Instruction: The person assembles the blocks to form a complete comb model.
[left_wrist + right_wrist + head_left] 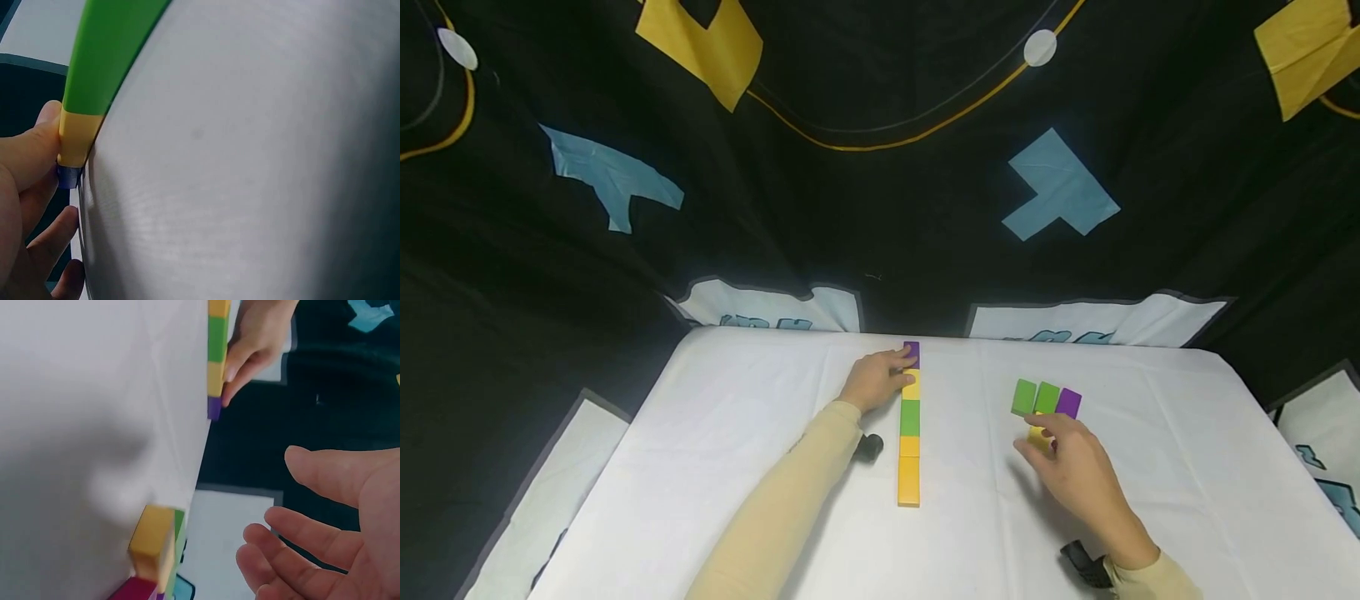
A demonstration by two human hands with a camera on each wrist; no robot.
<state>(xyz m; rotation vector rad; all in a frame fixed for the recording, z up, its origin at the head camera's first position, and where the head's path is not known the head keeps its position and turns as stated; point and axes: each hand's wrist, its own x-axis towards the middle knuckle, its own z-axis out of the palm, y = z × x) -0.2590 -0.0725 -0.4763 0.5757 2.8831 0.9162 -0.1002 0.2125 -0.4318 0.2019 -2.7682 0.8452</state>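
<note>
A straight row of coloured blocks runs away from the person: a purple block (913,352) at the far end, then a yellow block (912,388), a green block (910,417) and orange-yellow blocks (909,482) nearest. My left hand (877,379) rests its fingertips on the purple and yellow blocks, its thumb (44,140) beside the yellow one. To the right, my right hand (1071,467) hovers with spread fingers over a loose group: two green blocks (1023,397), a purple block (1068,403), a yellow block (153,540) and a dark red block (136,590), partly hidden from the head view.
A white cloth covers the table (970,533). Behind it hangs a black curtain (865,217) with blue and yellow shapes. Small black wrist devices, one at the left forearm (870,448) and one at the right wrist (1084,567), sit close above the cloth.
</note>
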